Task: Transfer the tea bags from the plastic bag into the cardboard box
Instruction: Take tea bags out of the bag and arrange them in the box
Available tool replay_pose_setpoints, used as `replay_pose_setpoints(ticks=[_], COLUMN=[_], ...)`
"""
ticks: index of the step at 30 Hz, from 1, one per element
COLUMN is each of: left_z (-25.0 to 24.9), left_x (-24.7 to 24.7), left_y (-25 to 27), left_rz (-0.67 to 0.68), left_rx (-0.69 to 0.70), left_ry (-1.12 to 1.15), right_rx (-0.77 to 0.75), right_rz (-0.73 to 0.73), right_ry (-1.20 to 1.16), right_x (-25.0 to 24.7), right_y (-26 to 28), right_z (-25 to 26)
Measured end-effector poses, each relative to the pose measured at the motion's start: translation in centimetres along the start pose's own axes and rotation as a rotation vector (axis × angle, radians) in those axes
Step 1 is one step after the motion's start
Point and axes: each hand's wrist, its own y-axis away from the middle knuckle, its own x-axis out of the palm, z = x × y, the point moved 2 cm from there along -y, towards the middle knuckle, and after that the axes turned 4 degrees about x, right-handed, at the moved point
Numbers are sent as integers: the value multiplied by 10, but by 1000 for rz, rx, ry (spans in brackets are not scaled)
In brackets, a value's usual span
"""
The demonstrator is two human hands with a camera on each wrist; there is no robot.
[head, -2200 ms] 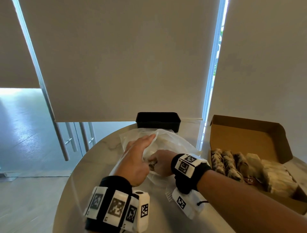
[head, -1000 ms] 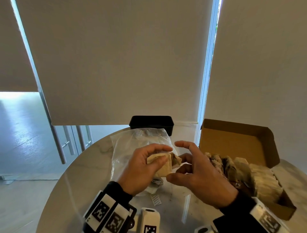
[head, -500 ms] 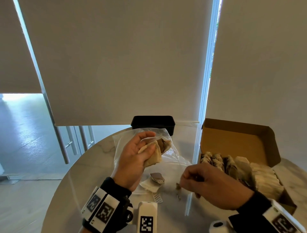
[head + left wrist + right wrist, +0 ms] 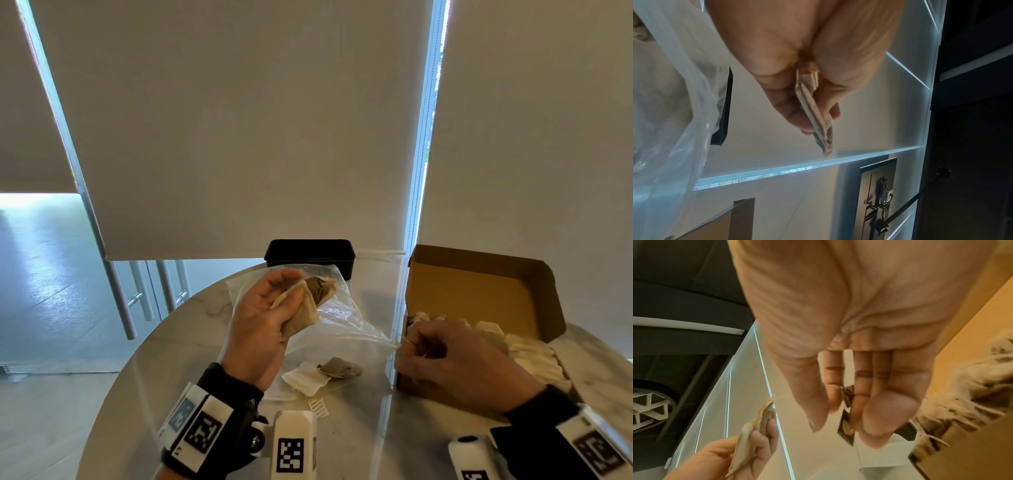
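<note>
The left hand (image 4: pixel 263 318) is raised above the surface (image 4: pixel 191 329) and holds a small stack of tea bags (image 4: pixel 303 301) flat between the thumb and the fingers. The left wrist view shows several bags pressed edge to edge, so I judge that the firm pinch serves to keep them together as one packet.

The right hand (image 4: pixel 442 356) is at the near left corner of the cardboard box (image 4: pixel 479 284), with the fingers curled. In the right wrist view a dark paper tag (image 4: pixel 846 412) sits between its fingers, and a thin string (image 4: pixel 785 396) runs from it towards the bags in the left hand. It seems that the right hand draws the tag and string aside, so that they do not tangle when the bags go into the box.

The box stands open on the right with its lid upright; many tea bags already lie in rows inside, so the task looks well advanced. The clear plastic bag (image 4: pixel 342 315) lies nearly flat behind the left hand and appears almost empty. Two loose tea bags (image 4: pixel 322 375) and a small white label (image 4: pixel 318 407) lie on the surface between the hands. A black container (image 4: pixel 310 251) stands behind the plastic bag.
</note>
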Motion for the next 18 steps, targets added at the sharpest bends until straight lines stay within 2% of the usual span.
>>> replay_pose_setpoints(ticks=[3,8,10,13,18], left_z=[-2,0,6,17,22], left_x=[-1,4,5,6,6], left_y=[0,2,2,5,7], left_rz=[-2,53,78,121,77], left_rx=[23,47,66,84,42], left_ry=[-36,-70,-201,-403,-433], right_rx=[5,-16,-56,-116,-151], right_rz=[-14,12,-3,-125,-147], right_ry=[18,-119,-206,-450,-731], right_x=[1,8,14,15,3], right_y=[0,-1,0,3,10], right_z=[1,10,19,31,38])
